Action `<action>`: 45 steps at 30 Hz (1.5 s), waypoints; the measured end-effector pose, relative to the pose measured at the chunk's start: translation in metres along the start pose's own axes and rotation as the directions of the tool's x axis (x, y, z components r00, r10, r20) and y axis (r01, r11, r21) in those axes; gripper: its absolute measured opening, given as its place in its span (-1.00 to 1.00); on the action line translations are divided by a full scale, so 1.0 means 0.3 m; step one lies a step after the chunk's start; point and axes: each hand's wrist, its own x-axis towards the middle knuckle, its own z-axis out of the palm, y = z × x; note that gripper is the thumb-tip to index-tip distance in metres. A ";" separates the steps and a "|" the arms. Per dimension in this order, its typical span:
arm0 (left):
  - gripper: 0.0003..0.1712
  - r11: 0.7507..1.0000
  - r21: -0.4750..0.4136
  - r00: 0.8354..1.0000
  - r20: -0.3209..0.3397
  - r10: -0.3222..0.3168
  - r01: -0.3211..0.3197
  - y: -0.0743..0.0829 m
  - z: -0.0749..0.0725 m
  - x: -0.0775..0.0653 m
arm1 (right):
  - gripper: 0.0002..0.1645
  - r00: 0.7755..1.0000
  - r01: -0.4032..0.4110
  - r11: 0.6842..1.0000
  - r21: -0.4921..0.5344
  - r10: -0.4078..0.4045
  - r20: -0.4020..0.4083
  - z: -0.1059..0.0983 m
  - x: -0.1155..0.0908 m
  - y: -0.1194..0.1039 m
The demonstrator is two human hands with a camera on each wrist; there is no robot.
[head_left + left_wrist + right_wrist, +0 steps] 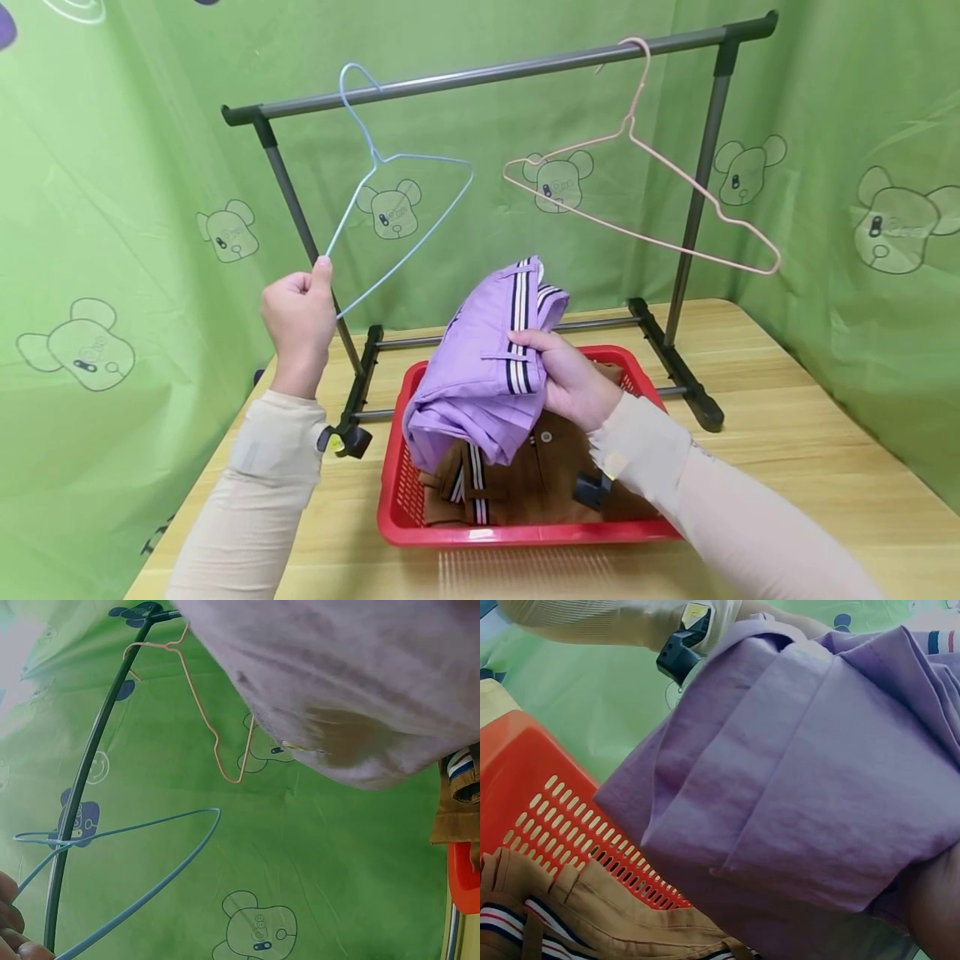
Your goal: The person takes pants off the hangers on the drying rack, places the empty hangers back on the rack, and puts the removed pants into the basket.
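A blue wire clothes hanger [417,157] has its hook by the rack's top bar. My left hand [302,321] grips one lower corner of it, thumb up along the wire. My right hand [573,375] holds a bunched purple garment [480,358] by its waistband, which has belt loops and navy-and-white stripes. The garment hangs in folds over the red basket [525,535]. In the right wrist view its purple cloth [780,780] fills most of the picture and covers much of the hand.
Brown clothes [555,467] with similar striped bands and a button lie in the basket. A metal clothes rack [495,72] stands behind it on the wooden table [795,475]. From its bar hangs a pink hanger [678,171], at the right. Green printed cloth [150,208] surrounds the table.
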 end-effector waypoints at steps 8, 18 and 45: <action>-0.45 1.000 -0.002 1.000 -0.005 0.001 -0.001 0.015 -0.002 0.014 | -0.65 1.000 0.007 0.999 -0.051 -0.006 0.018 -0.005 -0.006 0.003; -0.46 1.000 0.005 1.000 -0.005 -0.029 0.029 0.022 -0.002 0.031 | -0.66 1.000 0.008 0.998 -0.066 -0.006 0.028 -0.007 -0.025 0.011; -0.60 0.996 0.042 0.997 0.009 -0.075 0.075 -0.024 0.041 0.042 | -0.64 0.999 -0.011 0.997 -0.076 0.015 0.052 0.016 -0.051 0.052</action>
